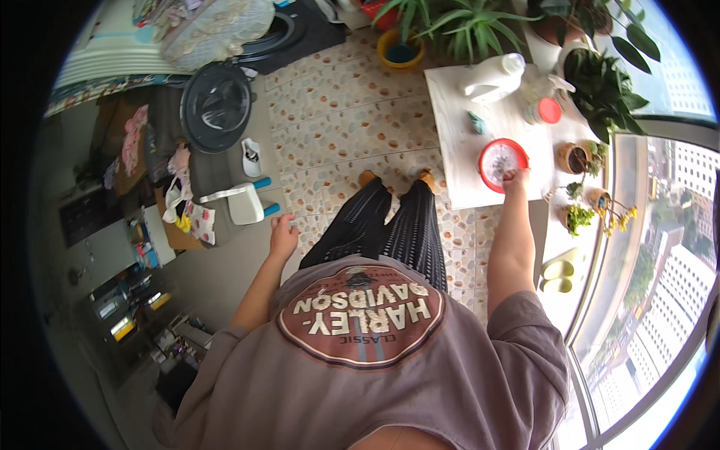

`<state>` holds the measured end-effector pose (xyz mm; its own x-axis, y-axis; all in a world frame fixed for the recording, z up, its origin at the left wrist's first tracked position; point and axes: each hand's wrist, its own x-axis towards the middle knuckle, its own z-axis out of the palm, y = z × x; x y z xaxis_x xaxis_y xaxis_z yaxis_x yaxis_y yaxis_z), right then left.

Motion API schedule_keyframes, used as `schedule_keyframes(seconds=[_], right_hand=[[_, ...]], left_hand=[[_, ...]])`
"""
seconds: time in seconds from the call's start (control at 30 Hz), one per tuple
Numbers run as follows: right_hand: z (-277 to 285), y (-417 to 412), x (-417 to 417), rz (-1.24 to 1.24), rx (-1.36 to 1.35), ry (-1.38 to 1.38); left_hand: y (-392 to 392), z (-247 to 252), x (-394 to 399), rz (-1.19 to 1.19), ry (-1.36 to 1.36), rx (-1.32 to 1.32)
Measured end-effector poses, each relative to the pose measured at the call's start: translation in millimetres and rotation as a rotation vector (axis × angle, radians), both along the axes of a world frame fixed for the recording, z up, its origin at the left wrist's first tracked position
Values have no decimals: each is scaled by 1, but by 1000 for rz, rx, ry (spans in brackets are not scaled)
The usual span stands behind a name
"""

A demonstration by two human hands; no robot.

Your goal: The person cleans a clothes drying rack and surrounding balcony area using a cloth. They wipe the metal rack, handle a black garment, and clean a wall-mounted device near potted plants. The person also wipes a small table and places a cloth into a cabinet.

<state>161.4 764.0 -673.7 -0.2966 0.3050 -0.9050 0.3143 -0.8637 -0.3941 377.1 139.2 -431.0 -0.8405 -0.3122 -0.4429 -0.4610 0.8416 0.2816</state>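
Note:
My right hand (516, 179) is at the near right rim of a round red basin (484, 163), its fingers reaching into whitish, sudsy-looking liquid; whether they grip anything is hidden. The basin rests on a pale tabletop (458, 188). Beyond it lie a small crumpled teal cloth (477, 122), a white plastic jug with a handle (495, 77) and a clear jar with a red lid (549, 111). My left hand (284, 233) hangs over the floor at the left, fingers apart and holding nothing, close to a small white stool (246, 203) with blue feet.
A front-loading washing machine's round door (216, 107) hangs open at the left, near a white cap (251, 157). Potted plants, including a spiky one (478, 28), and small pots (575, 157) stand beyond the table and along the window. Green slippers (558, 275) rest at the right.

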Motion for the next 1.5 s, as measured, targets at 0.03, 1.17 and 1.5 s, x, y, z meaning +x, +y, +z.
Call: schedule_keyframes(seconds=[0.03, 1.17, 1.5], right_hand=[[16, -4, 1, -18, 8, 18], [130, 7, 26, -451, -383, 734], [153, 2, 16, -182, -460, 916]], left_hand=[[3, 2, -1, 29, -8, 31], [6, -13, 3, 6, 11, 28], [15, -15, 4, 19, 8, 37]])
